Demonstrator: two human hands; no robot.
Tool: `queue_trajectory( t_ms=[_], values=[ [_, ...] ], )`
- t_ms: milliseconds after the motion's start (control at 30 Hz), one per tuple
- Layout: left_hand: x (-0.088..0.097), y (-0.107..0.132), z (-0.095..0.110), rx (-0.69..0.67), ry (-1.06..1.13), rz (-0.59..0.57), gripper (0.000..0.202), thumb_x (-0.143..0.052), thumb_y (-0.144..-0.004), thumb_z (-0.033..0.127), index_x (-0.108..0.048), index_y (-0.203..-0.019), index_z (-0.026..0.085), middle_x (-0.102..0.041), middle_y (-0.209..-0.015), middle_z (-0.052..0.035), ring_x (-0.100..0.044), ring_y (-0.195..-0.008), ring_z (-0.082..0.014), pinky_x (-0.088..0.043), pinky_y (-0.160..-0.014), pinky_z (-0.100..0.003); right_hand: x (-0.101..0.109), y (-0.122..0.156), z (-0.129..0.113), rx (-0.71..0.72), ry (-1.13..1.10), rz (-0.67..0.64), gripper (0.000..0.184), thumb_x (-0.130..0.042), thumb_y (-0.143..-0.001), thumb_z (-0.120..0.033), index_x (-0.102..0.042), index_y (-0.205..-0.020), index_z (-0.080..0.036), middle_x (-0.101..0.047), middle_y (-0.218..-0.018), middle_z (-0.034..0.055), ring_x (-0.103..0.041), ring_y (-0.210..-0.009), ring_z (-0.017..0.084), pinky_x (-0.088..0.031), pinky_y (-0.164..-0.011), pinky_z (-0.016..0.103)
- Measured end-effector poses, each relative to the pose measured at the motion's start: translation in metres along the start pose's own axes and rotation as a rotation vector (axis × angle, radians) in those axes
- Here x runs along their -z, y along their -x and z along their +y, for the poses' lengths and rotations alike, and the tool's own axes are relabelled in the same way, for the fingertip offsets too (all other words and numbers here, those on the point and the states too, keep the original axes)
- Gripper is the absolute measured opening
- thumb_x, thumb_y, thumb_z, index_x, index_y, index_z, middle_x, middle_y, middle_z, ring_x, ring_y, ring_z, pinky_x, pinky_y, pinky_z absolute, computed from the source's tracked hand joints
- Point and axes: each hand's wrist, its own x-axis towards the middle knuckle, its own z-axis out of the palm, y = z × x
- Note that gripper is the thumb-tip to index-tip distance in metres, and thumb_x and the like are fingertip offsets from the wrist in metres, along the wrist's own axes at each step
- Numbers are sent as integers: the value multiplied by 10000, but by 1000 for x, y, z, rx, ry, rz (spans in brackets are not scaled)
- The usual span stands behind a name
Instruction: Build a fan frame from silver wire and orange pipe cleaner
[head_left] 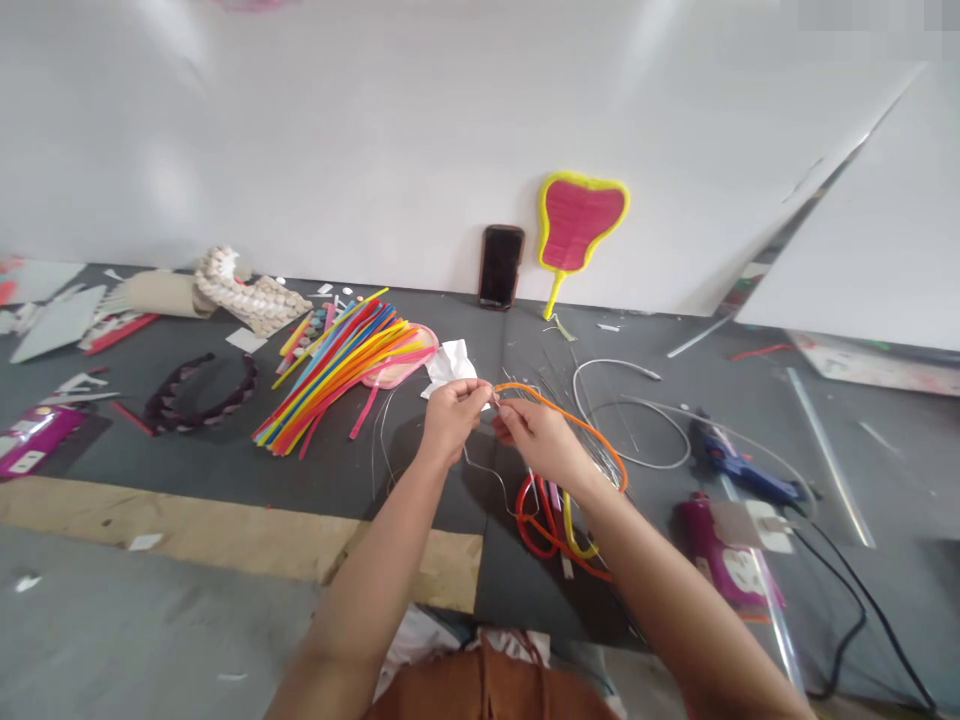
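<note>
My left hand [453,412] and my right hand [538,432] meet above the dark table, fingertips pinched close together. From between them an orange pipe cleaner [564,408] curves right and loops down behind my right forearm. What lies right at the fingertips is small and partly hidden. A thin wire [496,474] hangs in a bend below my hands. Under my right wrist lie a red loop [523,522] and a yellow pipe cleaner [574,530]. A crumpled white paper [448,366] is just behind my left hand.
Left of my hands lies a bundle of coloured pipe cleaners [330,385], with a dark headband [161,412] beyond. A phone [501,268] and a pink-and-yellow fan [581,225] lean on the wall. Coiled wire [675,463], a blue glue gun [742,470] and a purple power strip [724,560] are right.
</note>
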Motion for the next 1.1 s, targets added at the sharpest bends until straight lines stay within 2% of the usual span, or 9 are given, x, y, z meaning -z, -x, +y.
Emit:
queue_trajectory(
  t_ms=[100,167,233,400,500,633,833,933,1100],
  values=[
    [1,1,0,-20,8,-12,185,-653,-654,316,-659,-716,141,-591,-573,9,-304,-381,-27,-195,-370,-176,-9,-7,7,-129,-403,-26,204,-436,-853,-346,-562,-883,-188,-611,-692,8,-551,-500,101,-433,-451,212],
    [1,2,-1,-29,22,-12,216,-658,-659,335,-663,-747,138,-587,-575,6,-297,-380,-25,-195,-369,-175,-13,-10,8,-176,-523,-9,170,-474,-825,-334,-540,-849,-180,-569,-618,-30,-456,-413,60,-360,-376,169],
    [1,2,-2,-26,33,6,241,-666,-657,344,-662,-769,131,-587,-586,0,-297,-384,-23,-200,-368,-172,-17,-10,8,-200,-566,14,156,-494,-807,-324,-528,-827,-172,-551,-591,-45,-413,-389,42,-326,-352,149],
    [0,1,-4,2,58,35,235,-680,-646,329,-657,-768,129,-600,-617,-3,-300,-384,-17,-219,-368,-169,-23,-10,5,-219,-577,21,155,-522,-783,-315,-519,-833,-168,-595,-666,-15,-555,-512,76,-462,-455,188],
    [1,1,-4,-12,36,52,227,-676,-648,333,-661,-763,137,-561,-549,21,-294,-375,-22,-219,-364,-170,-25,-12,2,-217,-640,36,140,-544,-763,-297,-514,-792,-163,-586,-640,-27,-453,-431,35,-347,-380,139],
    [2,2,-2,-32,-18,43,230,-659,-670,346,-663,-776,142,-530,-536,35,-283,-370,-20,-199,-352,-165,-25,-13,-5,-345,-856,36,201,-557,-757,-369,-525,-803,-176,-529,-539,-62,-321,-370,17,-187,-333,126],
    [2,3,-1,2,-38,20,269,-666,-666,368,-660,-815,145,-554,-601,18,-398,-424,-41,-282,-380,-154,-26,-15,-11,-432,-1044,50,255,-699,-652,-341,-545,-783,-185,-568,-593,-47,-446,-451,44,-369,-413,156],
    [2,3,-2,9,-51,17,273,-669,-664,369,-663,-815,141,-536,-582,16,-437,-462,-63,-296,-384,-154,-29,-17,-11,-421,-1119,100,269,-743,-597,-306,-544,-721,-174,-555,-593,-49,-425,-452,34,-327,-390,137],
    [4,2,-1,-5,-28,13,254,-666,-674,356,-653,-796,134,-463,-510,49,-319,-388,-31,-229,-364,-159,-33,-16,-12,-377,-1177,116,275,-741,-589,-297,-505,-666,-178,-495,-521,-73,-334,-410,23,-221,-352,128]
  ],
)
